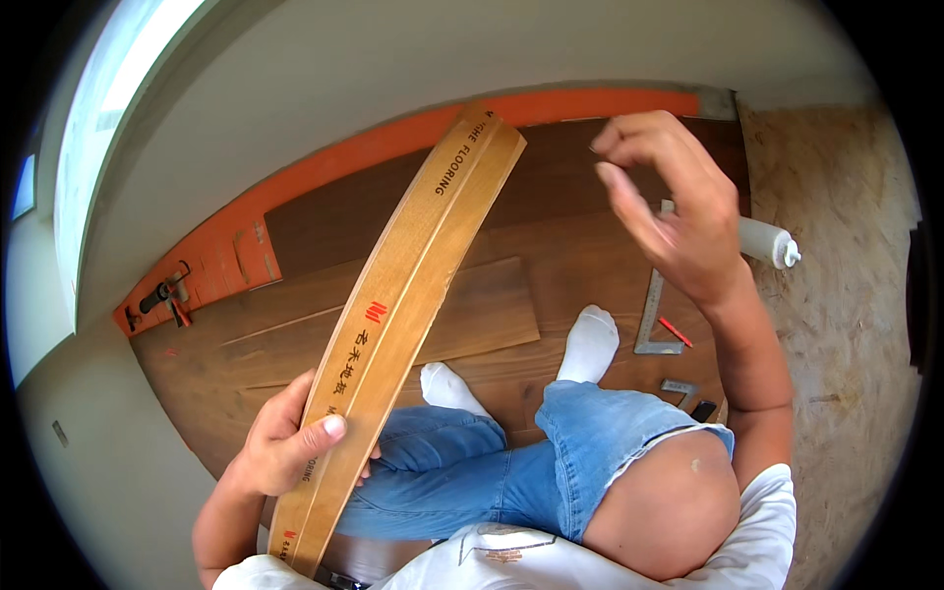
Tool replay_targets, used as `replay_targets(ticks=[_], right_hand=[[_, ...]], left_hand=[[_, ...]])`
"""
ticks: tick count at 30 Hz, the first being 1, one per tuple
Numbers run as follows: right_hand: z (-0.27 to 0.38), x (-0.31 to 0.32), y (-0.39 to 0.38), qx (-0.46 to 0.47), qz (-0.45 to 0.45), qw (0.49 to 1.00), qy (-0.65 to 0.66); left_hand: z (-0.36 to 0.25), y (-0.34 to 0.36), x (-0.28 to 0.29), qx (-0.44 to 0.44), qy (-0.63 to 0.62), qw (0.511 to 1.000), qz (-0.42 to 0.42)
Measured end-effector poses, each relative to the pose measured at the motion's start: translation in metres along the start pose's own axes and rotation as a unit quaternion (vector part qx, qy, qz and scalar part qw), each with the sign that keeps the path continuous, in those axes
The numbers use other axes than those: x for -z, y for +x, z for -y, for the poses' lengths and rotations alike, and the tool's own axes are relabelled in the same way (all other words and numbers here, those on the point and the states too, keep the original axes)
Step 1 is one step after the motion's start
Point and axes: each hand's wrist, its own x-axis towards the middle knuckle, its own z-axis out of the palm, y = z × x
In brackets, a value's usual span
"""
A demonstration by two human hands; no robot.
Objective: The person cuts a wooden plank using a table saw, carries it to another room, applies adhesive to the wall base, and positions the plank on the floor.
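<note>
My left hand grips a long light-wood floor plank near its lower end, its pale underside with printed marks facing me. The plank slants up and to the right, its far end near the orange strip by the wall. My right hand is raised in the air to the right of the plank, fingers loosely curled and apart, holding nothing. I sit on the floor in blue jeans and white socks.
Dark wood planks are laid on the floor, bordered by an orange underlay strip along the white wall. A metal square, a red pencil and a white bottle lie at right. Bare chipboard lies farther right. Tools rest at left.
</note>
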Motion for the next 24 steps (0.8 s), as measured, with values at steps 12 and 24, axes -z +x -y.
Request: replay_targets(ticks=[12, 24], right_hand=[[-0.003, -0.018, -0.011, -0.018, -0.032, 0.998, 0.059], [-0.017, -0.024, -0.027, 0.148, -0.065, 0.981, -0.106]], left_hand=[[0.002, -0.006, -0.027, 0.024, 0.205, 0.978, 0.036], [0.003, -0.004, -0.035, -0.014, 0.273, 0.962, 0.018]])
